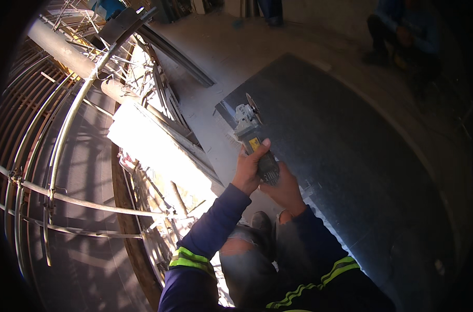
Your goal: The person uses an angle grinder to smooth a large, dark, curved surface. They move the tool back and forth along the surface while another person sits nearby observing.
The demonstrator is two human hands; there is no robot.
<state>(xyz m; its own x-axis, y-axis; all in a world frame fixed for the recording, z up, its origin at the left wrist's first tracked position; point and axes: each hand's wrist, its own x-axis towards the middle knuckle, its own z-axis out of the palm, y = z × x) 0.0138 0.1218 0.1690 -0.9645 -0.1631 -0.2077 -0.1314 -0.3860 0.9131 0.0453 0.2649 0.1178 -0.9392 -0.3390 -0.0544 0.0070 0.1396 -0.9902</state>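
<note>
An angle grinder (253, 136) is in both my hands, its thin disc (252, 107) standing on edge at the far end. My left hand (248, 167) wraps the body below the metal gear head, thumb over the top. Around the rear end of the grinder, my right hand (286, 190) is closed. Beneath the tool lies a large dark flat slab (340, 140), stretching off to the right. The disc is over the slab's far left part; whether it touches the surface I cannot tell.
Metal scaffold pipes (72, 112) rise at the left beside an open drop. A brightly lit pale block (156, 148) stands at the ledge, with long metal profiles (176, 54) beyond. Another person (405, 36) crouches at the far right; someone's legs (271, 11) show at the back.
</note>
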